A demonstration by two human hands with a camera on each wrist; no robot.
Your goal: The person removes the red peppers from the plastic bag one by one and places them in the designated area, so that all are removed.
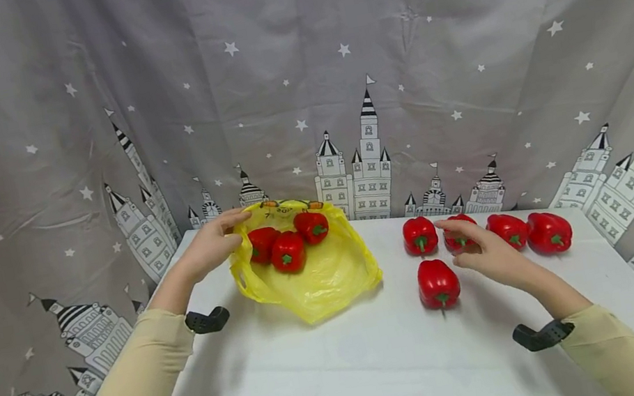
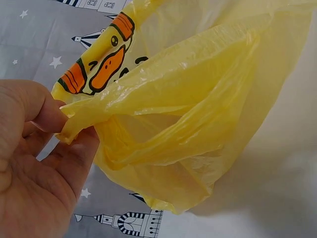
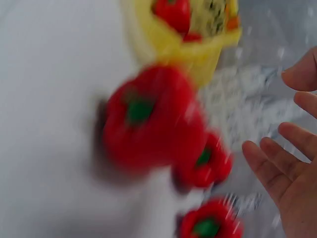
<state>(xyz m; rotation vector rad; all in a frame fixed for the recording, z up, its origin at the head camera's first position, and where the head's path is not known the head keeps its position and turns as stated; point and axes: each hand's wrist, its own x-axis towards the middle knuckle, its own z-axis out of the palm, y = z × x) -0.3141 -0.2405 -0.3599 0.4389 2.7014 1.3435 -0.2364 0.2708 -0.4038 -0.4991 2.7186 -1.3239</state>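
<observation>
Behind a white table, a grey curtain is hung. In head view, three red peppers are held inside the yellow bag; five loose peppers are laid rightward. In left-wrist view, the bag's edge is pinched by the left hand. In right-wrist view, nothing is held by the spread right hand. Bagging seems under way; next, a loose pepper should be grasped.

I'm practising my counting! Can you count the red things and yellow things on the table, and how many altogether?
Red peppers: 8 (3 showing inside the bag, 5 outside it on the table)
Yellow bag: 1
Total: 9
</observation>
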